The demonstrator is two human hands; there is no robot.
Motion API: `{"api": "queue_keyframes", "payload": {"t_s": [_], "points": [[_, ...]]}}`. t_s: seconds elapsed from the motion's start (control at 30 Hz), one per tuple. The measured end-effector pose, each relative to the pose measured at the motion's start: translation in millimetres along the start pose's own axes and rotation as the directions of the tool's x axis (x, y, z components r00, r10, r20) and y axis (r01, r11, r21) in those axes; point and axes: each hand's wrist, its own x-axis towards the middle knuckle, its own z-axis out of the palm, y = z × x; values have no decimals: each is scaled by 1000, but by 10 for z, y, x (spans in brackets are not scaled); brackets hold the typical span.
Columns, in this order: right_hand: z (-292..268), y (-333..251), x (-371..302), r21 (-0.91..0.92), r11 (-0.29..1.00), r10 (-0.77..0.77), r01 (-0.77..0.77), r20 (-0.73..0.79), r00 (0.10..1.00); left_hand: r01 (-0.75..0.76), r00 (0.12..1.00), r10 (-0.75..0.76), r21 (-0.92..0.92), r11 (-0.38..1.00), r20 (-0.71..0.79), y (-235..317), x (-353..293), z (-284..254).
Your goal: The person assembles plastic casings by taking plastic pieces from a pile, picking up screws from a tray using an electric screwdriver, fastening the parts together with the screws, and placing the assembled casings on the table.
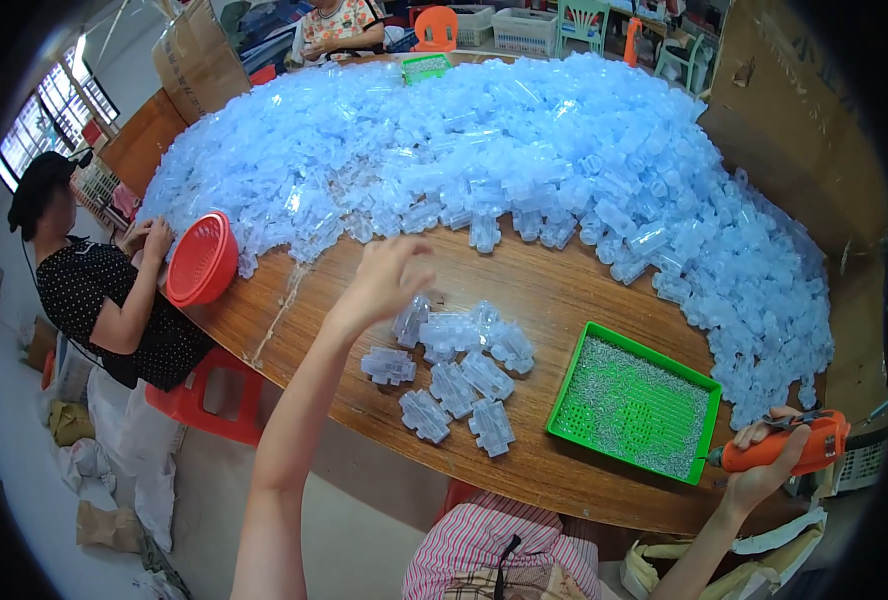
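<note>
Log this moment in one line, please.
left hand: open, near clear plastic pieces | right hand: gripping orange power tool | green tray: on table, holding small grey parts

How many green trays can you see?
2: one green tray on the wooden table beside the right hand, and another at the far edge of the clear plastic pile. The pile could be hiding more.

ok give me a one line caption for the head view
Right hand holding an orange tool beside a green tray, left hand near clear plastic parts.
</note>
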Motion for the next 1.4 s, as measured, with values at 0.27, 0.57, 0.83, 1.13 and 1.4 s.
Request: {"api": "queue_keyframes", "payload": {"t_s": [0.27,0.57,0.83,1.13,1.4], "points": [[119,-7,-104,-19,1000,0,0,-19,1000,165,917,-5,370,914,-398,-431,789,395],[120,19,-90,-13,1000,-26,26,2,1000,129,990,-137,193,973,31,-234,590,286],[144,6,-150,3,1000,6,-6,-7,1000,-308,950,288,-506,806,-119,952,-256,221],[153,-57,-221,-60,997,46,-44,28,999,-209,903,429,-836,507,34,1482,-793,703],[134,-73,-192,-100,992,78,-74,40,996,-495,773,588,-353,794,237,1778,-873,385]]}}
